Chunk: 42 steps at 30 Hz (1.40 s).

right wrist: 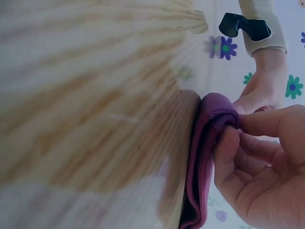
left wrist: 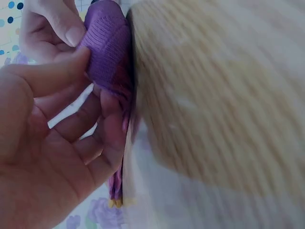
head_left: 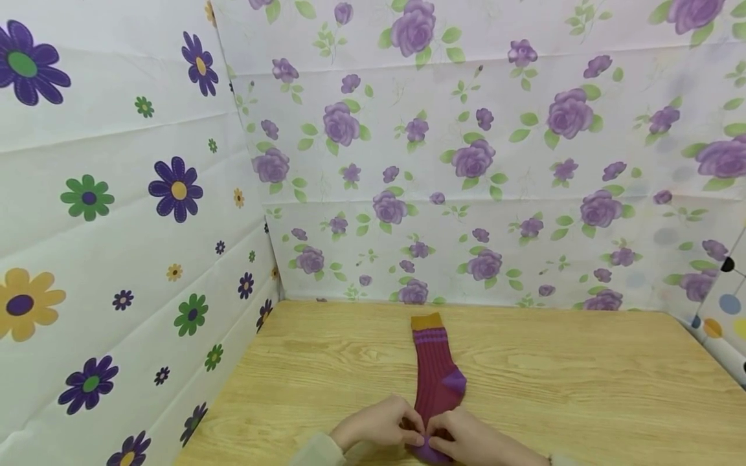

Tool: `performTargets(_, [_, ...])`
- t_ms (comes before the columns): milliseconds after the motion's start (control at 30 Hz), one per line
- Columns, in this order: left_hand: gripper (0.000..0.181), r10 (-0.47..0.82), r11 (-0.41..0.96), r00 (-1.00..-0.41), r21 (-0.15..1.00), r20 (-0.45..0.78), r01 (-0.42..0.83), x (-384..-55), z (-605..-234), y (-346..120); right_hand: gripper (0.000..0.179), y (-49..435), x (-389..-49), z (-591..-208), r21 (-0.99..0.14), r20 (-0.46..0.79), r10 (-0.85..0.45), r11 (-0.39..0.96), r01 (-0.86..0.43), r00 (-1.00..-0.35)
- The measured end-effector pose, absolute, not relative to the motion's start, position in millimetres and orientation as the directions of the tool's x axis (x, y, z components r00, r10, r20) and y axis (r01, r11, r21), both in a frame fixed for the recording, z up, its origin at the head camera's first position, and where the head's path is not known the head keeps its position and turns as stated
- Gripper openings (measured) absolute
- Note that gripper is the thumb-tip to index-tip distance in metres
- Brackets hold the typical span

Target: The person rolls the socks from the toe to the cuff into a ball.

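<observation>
A burgundy ribbed sock [head_left: 432, 369] lies flat on the wooden table [head_left: 326, 362], its mustard cuff at the far end and its purple heel pointing right. At the near end, my left hand [head_left: 381, 421] pinches the purple toe from the left. From the right, my right hand [head_left: 474, 437] pinches the same toe, close beside the left fingertips. In the right wrist view the toe end of the sock [right wrist: 217, 112] is curled over on itself between thumb and fingers. Seen from the left wrist, the ribbed purple toe [left wrist: 109, 47] bulges up off the tabletop.
White cloth with purple roses [head_left: 472, 158] hangs behind the table. Flower-printed cloth [head_left: 128, 259] stands along the left side, and dotted cloth [head_left: 728, 304] along the right. A black wrist device [right wrist: 245, 27] sits on the left sleeve.
</observation>
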<state>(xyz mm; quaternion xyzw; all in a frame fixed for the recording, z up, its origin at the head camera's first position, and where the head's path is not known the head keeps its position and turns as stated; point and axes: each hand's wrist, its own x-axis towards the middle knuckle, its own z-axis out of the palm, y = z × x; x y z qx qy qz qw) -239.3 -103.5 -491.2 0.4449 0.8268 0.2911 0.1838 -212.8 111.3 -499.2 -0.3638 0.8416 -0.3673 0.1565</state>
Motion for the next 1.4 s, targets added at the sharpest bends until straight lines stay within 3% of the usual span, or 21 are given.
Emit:
performTargets(133, [0.012,0.821,0.469,-0.568,0.621,-0.046,0.628,-238,-492,-100,0.017,109,-212,-501,-0.727,-0.020,-0.712,0.492,-0.479,-0.702])
performTargets(267, [0.003,0.778,0.486,-0.625,0.693,-0.066,0.532,-237,-493,-98,0.017,108,-212,-503,-0.742,-0.022,-0.704,0.487,-0.461,-0.709])
performTargets(400, [0.009,0.759,0.486,-0.649,0.709,-0.052,0.512,-236,-492,-94,0.010,108,-213,-503,-0.780,-0.025,-0.683,0.470,-0.413,-0.730])
performTargets(633, [0.007,0.812,0.507,-0.584,0.463,0.027,0.727,-230,-486,-91,0.013,105,-217,-505,-0.773,0.000,-0.657,0.478,-0.417,-0.754])
performTargets(700, [0.005,0.825,0.502,-0.565,0.419,0.030,0.756,-228,-486,-91,0.014,105,-217,-505,-0.770,0.016,-0.653,0.475,-0.426,-0.757])
performTargets(867, [0.018,0.838,0.506,-0.546,0.366,0.005,0.781,-225,-484,-92,0.014,104,-216,-504,-0.758,0.048,-0.644,0.474,-0.448,-0.763])
performTargets(1100, [0.008,0.886,0.448,-0.461,0.158,0.054,0.880,-221,-478,-89,0.012,102,-212,-498,-0.695,0.062,-0.645,0.519,-0.497,-0.762])
performTargets(1200, [0.006,0.888,0.443,-0.454,0.130,0.077,0.887,-221,-479,-89,0.017,100,-209,-495,-0.652,0.064,-0.656,0.543,-0.529,-0.752])
performTargets(1400, [0.003,0.847,0.510,-0.530,0.231,0.030,0.828,-223,-485,-91,0.014,101,-205,-490,-0.734,-0.019,-0.660,0.519,-0.437,-0.751])
